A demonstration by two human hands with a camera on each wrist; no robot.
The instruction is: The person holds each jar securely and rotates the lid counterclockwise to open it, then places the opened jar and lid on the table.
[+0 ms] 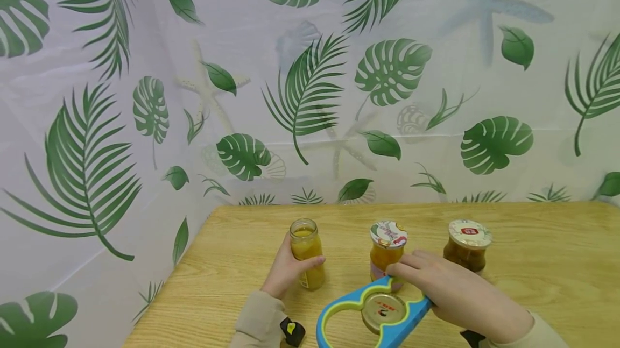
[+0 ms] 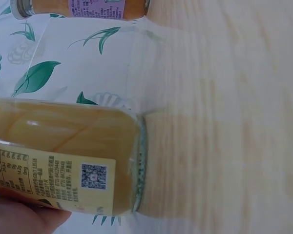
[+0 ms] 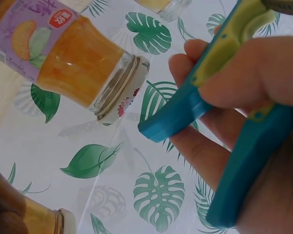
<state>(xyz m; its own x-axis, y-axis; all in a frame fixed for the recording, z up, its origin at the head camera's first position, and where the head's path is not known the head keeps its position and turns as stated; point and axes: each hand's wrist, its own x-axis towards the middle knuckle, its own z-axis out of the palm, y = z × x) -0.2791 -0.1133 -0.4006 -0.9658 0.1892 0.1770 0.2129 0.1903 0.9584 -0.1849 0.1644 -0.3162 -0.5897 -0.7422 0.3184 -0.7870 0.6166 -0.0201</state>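
here, on the wooden table (image 1: 533,283), three jars stand in a row before a leaf-printed curtain (image 1: 310,95). the open jar (image 1: 307,254) of yellow fruit is at the left, its lid off; the middle jar (image 1: 386,251) with a patterned lid is in the centre, and a darker jar (image 1: 467,244) with a white lid stands at the right, well apart from both hands. the middle jar stands just behind the jar opener (image 1: 370,313), touching or nearly touching its far tip. a gold lid (image 1: 384,310) sits caught in the opener's ring.

the left hand (image 1: 286,271) wraps round the open jar from the left, thumb across its front, holding it upright on the table. the right hand (image 1: 455,291) lies over the blue-and-green opener, fingers curled round its handle, forefinger stretched toward the middle jar.
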